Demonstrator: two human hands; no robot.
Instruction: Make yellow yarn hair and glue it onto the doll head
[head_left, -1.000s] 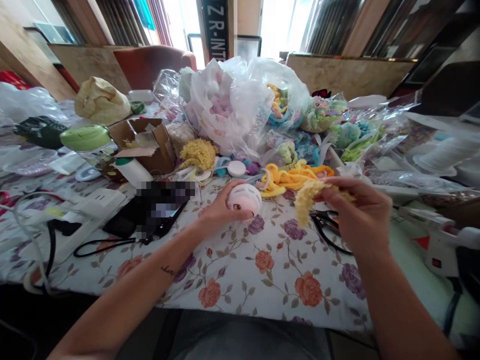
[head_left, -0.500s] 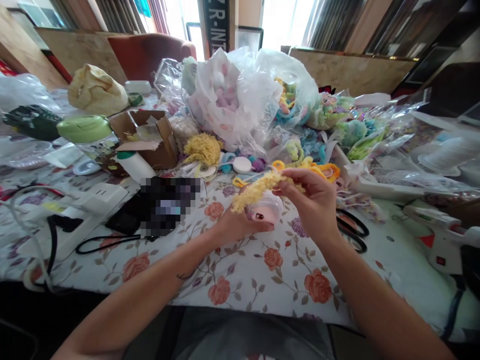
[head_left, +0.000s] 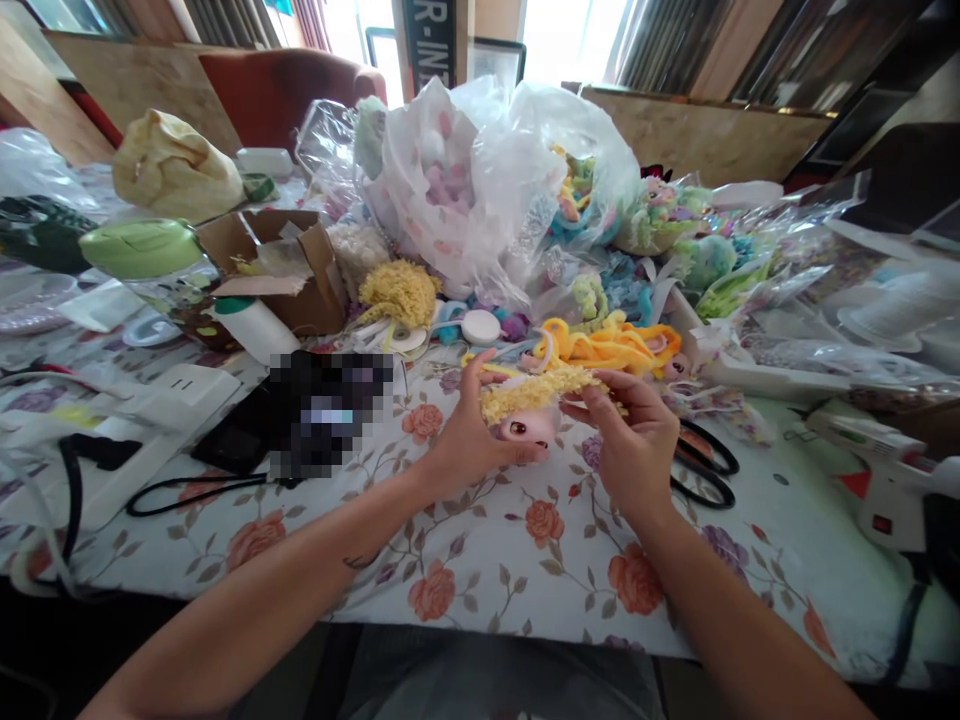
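My left hand [head_left: 472, 430] is wrapped around a pale doll head [head_left: 529, 428] with painted brown eyes, its thumb under the face and its fingers behind. A strip of curly yellow doll hair [head_left: 536, 392] lies across the top of the head. My right hand [head_left: 634, 430] pinches the right end of that strip between thumb and fingers. Behind my hands lies a bundle of orange-yellow plush [head_left: 611, 345]. Black-handled scissors [head_left: 705, 465] rest just right of my right hand, their blades hidden.
A ball of yellow curly yarn [head_left: 397, 293], a cardboard box [head_left: 322, 270] and a white bottle [head_left: 255, 330] stand behind on the left. Nearer are a phone [head_left: 232, 430] and a power strip [head_left: 112, 480]. Plastic bags [head_left: 502, 180] rise at the back. A glue gun [head_left: 877, 470] stands right.
The yellow hair strip has come down from above onto the doll head, my right hand lowering with it. My left fingers have spread up beside the strip. The view has shifted slightly.
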